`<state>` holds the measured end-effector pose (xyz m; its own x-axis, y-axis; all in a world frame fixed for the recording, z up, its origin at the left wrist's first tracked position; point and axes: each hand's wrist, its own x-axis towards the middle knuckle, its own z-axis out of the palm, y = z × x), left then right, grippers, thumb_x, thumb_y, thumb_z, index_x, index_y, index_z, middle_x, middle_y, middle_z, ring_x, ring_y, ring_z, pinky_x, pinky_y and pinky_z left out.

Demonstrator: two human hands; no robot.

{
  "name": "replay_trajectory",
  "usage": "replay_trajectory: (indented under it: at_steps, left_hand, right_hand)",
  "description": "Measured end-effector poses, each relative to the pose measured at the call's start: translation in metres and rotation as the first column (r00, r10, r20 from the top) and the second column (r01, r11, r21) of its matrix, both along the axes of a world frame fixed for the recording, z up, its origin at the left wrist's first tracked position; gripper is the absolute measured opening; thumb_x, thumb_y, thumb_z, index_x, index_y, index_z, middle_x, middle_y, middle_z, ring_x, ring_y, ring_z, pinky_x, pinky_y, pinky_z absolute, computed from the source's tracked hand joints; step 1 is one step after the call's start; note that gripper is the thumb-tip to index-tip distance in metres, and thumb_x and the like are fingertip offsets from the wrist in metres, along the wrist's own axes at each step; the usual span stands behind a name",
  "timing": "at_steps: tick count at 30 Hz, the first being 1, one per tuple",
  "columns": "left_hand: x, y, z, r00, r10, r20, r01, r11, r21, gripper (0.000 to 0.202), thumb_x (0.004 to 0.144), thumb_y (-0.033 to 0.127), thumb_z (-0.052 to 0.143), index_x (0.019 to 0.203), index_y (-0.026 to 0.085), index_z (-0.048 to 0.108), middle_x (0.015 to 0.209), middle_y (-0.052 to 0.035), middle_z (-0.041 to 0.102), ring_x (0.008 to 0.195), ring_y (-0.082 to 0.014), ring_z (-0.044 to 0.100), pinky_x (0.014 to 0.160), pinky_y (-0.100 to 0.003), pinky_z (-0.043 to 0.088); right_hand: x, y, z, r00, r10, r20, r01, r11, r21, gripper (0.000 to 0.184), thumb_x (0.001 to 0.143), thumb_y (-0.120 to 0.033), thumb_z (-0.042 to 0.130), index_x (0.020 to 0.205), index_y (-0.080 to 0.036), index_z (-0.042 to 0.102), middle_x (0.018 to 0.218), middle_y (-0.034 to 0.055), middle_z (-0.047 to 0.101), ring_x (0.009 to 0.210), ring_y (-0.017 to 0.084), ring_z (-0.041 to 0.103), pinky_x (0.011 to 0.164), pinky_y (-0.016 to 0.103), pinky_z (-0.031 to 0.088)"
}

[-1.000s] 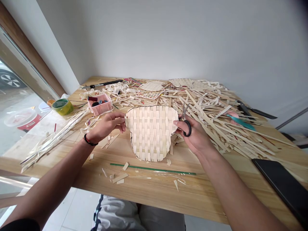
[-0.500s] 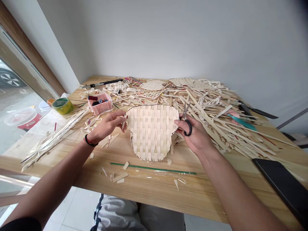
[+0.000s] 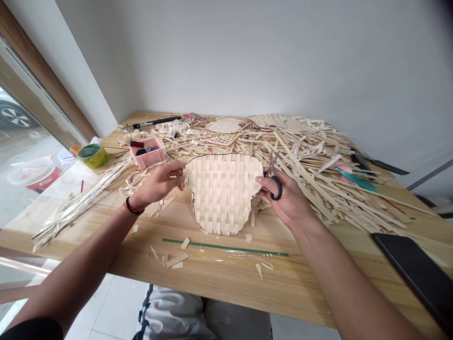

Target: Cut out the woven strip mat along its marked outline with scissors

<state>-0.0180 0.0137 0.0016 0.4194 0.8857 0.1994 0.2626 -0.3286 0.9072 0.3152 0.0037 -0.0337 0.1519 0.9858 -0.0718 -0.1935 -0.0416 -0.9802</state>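
Note:
A pale woven panel (image 3: 221, 193), plaited from flat strips and cut wide at the top and narrower below, is held up over the table. My left hand (image 3: 157, 183) pinches its upper left edge between thumb and fingers. At the upper right edge, my right hand (image 3: 286, 193) grips the panel with the thumb in front. That same hand also keeps a pair of scissors (image 3: 276, 188) with black handles, their blades pointing up and slightly parted. Part of the scissors is hidden by my fingers.
Across the back of the wooden table (image 3: 212, 283) lies a heap of pale strips (image 3: 300, 165). A pink basket (image 3: 152, 158) holds thread spools, beside a roll of tape (image 3: 92, 156). A green strip (image 3: 226, 247) and offcuts lie in front; a black phone (image 3: 414, 274) is at right.
The panel has tilted slightly, its lower edge rising a little. My left fingers have shifted slightly on its left edge. My right hand with the scissors has stayed nearly still.

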Motion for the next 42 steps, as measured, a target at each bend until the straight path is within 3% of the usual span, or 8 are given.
replay_trajectory:
  at_steps: [3,7,11,15,18,27,35,42]
  left_hand:
    - [-0.002,0.003,-0.004,0.999,0.041,0.003,-0.042,0.998,0.052,0.014,0.089,0.031,0.077,0.089,0.017,0.073,0.086,-0.0032,0.068,0.080,-0.0167,0.067,0.077,-0.030,0.056]
    - [-0.004,0.006,-0.012,0.993,0.113,0.039,-0.115,0.993,0.036,0.024,0.088,0.034,0.081,0.104,0.016,0.077,0.089,-0.0034,0.072,0.077,-0.0164,0.070,0.077,-0.031,0.059]
    - [-0.002,0.006,-0.014,0.989,0.138,0.048,-0.140,0.990,0.033,0.028,0.088,0.036,0.083,0.106,0.016,0.078,0.087,-0.0037,0.075,0.077,-0.0173,0.073,0.078,-0.030,0.060]
    - [0.001,0.003,-0.011,0.991,0.130,0.021,-0.130,0.991,0.035,0.028,0.092,0.040,0.080,0.105,0.015,0.079,0.088,-0.0049,0.076,0.078,-0.0176,0.074,0.077,-0.030,0.060]
    - [0.001,0.002,-0.009,0.993,0.114,0.029,-0.115,0.993,0.025,0.027,0.094,0.042,0.079,0.092,0.016,0.078,0.085,-0.0051,0.075,0.077,-0.0178,0.074,0.076,-0.030,0.060]
    - [-0.004,0.006,-0.007,0.994,0.049,0.097,-0.032,0.986,-0.162,0.028,0.085,0.040,0.089,0.076,0.015,0.080,0.074,-0.0043,0.074,0.071,-0.0149,0.070,0.071,-0.025,0.059]
    - [-0.003,0.008,-0.015,0.979,0.120,0.164,-0.099,0.986,-0.132,0.029,0.083,0.044,0.092,0.088,0.017,0.084,0.092,-0.0053,0.077,0.076,-0.0151,0.072,0.074,-0.027,0.060]
    - [-0.004,0.011,-0.023,0.945,0.179,0.272,-0.143,0.978,-0.150,0.029,0.080,0.042,0.096,0.090,0.019,0.083,0.090,-0.0025,0.073,0.073,-0.0124,0.071,0.072,-0.025,0.062]
  right_hand:
    - [0.001,0.000,0.000,1.000,0.010,0.018,-0.010,1.000,0.004,0.048,0.052,-0.034,0.102,0.089,-0.024,0.073,0.095,0.0004,0.065,0.083,0.016,0.058,0.060,0.025,0.049]
    - [0.001,0.000,0.000,0.999,0.022,0.040,-0.023,0.999,0.032,0.047,0.055,-0.036,0.102,0.090,-0.024,0.072,0.093,0.0000,0.063,0.082,0.016,0.057,0.059,0.025,0.048]
    - [0.001,0.000,0.001,0.999,0.019,0.040,-0.020,0.999,0.027,0.049,0.052,-0.036,0.104,0.087,-0.023,0.072,0.093,-0.0001,0.063,0.082,0.015,0.056,0.059,0.024,0.048]
    - [0.001,0.000,0.001,1.000,0.005,0.024,-0.005,1.000,-0.002,0.052,0.047,-0.034,0.106,0.086,-0.023,0.074,0.092,-0.0010,0.062,0.083,0.014,0.055,0.062,0.022,0.049]
    - [0.002,-0.001,-0.001,0.999,0.011,0.040,-0.011,1.000,-0.008,0.052,0.048,-0.034,0.107,0.089,-0.025,0.075,0.088,-0.0018,0.061,0.082,0.015,0.054,0.064,0.023,0.050]
    - [0.001,-0.001,0.004,0.997,-0.006,0.071,0.005,1.000,0.015,0.057,0.043,-0.037,0.108,0.086,-0.025,0.074,0.083,-0.0024,0.059,0.079,0.015,0.052,0.065,0.025,0.049]
    - [0.002,-0.002,0.008,0.998,0.001,0.062,-0.002,1.000,0.004,0.056,0.042,-0.035,0.106,0.085,-0.024,0.072,0.083,-0.0025,0.057,0.079,0.015,0.051,0.064,0.025,0.046]
    - [0.002,-0.003,0.009,0.995,0.016,0.095,-0.018,1.000,0.017,0.052,0.044,-0.037,0.106,0.083,-0.023,0.074,0.083,-0.0007,0.059,0.080,0.017,0.052,0.065,0.027,0.047]
